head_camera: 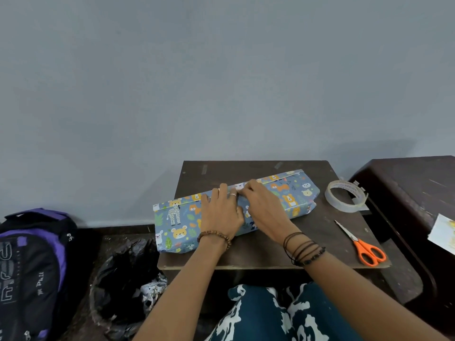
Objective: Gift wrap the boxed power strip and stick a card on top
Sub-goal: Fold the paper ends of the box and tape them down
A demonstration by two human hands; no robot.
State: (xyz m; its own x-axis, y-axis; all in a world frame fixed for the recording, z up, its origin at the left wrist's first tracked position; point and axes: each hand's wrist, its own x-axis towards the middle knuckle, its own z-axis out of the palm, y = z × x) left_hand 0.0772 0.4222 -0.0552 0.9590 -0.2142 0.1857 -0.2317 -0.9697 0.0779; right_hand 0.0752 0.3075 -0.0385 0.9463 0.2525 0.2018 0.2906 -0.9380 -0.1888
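Note:
The long box wrapped in blue animal-print paper [290, 193] lies slanted across the small dark table [270, 252]. My left hand [221, 207] lies flat on the middle of the box, fingers reaching the paper's seam at the far edge. My right hand [261, 203] rests beside it, its fingertips pressed together at the same seam; what they pinch is too small to tell. Both ends of the paper stick out past the box. A card [444, 233] lies on the dark stool at the right edge.
A roll of clear tape [346, 199] and orange-handled scissors [362, 246] lie on the table's right side. A bin lined with a black bag [125, 284] stands on the floor at left, beside a black and purple backpack [34, 269]. A grey wall is right behind.

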